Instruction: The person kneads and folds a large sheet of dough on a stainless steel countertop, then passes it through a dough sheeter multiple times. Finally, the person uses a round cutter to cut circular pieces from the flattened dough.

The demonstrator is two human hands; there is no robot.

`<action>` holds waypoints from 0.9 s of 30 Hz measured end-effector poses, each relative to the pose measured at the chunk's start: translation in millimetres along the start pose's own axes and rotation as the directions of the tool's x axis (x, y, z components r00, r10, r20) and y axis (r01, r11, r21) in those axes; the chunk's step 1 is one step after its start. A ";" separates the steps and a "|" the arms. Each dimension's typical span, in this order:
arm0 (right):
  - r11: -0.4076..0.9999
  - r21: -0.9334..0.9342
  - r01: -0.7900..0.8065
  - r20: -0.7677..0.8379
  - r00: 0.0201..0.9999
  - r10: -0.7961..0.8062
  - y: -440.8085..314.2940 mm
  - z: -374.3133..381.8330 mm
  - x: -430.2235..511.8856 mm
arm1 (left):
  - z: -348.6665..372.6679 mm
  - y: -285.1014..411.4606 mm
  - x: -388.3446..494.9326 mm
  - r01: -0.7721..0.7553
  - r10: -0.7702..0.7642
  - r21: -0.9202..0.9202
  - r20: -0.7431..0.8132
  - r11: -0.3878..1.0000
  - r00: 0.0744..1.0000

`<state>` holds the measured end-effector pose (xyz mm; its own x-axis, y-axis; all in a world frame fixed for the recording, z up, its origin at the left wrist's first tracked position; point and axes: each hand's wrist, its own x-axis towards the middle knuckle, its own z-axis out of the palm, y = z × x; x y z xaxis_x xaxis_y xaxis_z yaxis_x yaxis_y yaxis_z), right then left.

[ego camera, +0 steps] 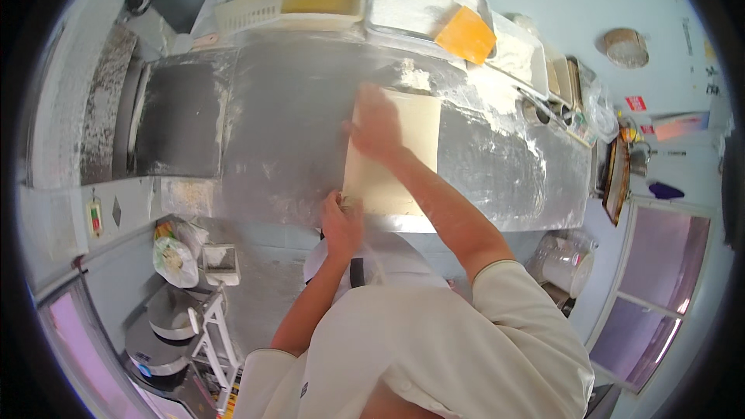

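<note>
A pale rectangular sheet of dough (420, 128) lies on the dark, flour-dusted worktop (291, 105) in front of me. My right hand (377, 125), blurred by motion, is over the sheet's far left part with its thumb apart; I see nothing held in it. At the near left corner of the sheet, close to the worktop's front edge, is my left hand (343, 224) with curled fingers. Blur there hides whether those fingers pinch the dough or only touch it.
Behind the worktop stand a cream plastic tub (308, 17), a metal tray of flour (407, 3) and a white bin of flour (515, 58). An orange square scraper (467, 35) rests on the tray's corner. A white step stool (215, 349) stands on the floor at left.
</note>
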<state>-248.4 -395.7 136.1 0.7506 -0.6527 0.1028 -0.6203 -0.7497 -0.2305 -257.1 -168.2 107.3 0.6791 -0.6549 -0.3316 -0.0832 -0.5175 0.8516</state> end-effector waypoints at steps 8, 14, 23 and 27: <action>0.994 -0.014 -0.111 -0.052 0.993 0.110 -14.6 92.8 -3.5 | 3.5 -6.1 24.9 -0.365 0.348 0.112 0.146 0.924 0.926; 0.982 -0.181 -0.055 0.188 0.978 0.089 -34.5 49.4 4.9 | -5.4 -20.6 36.3 -0.462 0.413 0.351 0.208 0.814 0.887; 0.777 0.586 -0.230 -0.184 0.896 0.404 111.5 -5.8 -90.3 | 6.7 37.7 50.9 -0.638 0.611 0.541 0.262 0.548 0.747; 0.730 0.558 -0.393 0.019 0.886 0.463 143.3 -31.1 -133.8 | 46.7 67.4 91.8 -0.747 0.653 0.495 0.392 0.444 0.647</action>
<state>-444.8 -419.2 119.5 0.3823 -0.9234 -0.0336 -0.6212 -0.2299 -0.7492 -234.5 -288.9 115.3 0.0992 -0.9782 0.1826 -0.9052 -0.0125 0.4247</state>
